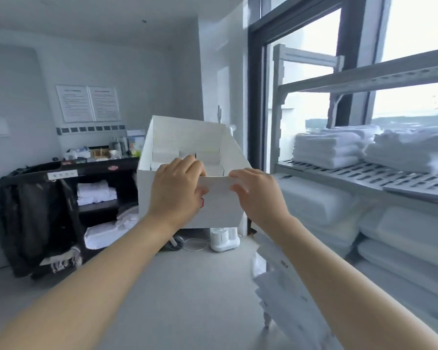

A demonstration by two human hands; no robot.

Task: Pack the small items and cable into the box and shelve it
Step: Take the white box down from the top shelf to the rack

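I hold an open white cardboard box (220, 205) up in the air in front of me. My left hand (177, 190) grips its near wall, fingers hooked over the rim and thumb on the outside. My right hand (258, 193) pinches the same near wall further right. Inside the box lie white packets or small white boxes (208, 160), partly hidden by my left fingers. I cannot make out a cable inside it. The grey slotted shelf (344, 173) stands just to the right of the box.
Folded white towels (331, 150) lie on the slotted shelf, with white bagged bedding (402, 231) below it. A black housekeeping cart (68, 203) stands at the left wall. A white appliance (224, 239) with a cord sits on the floor under the box. Windows are behind the shelving.
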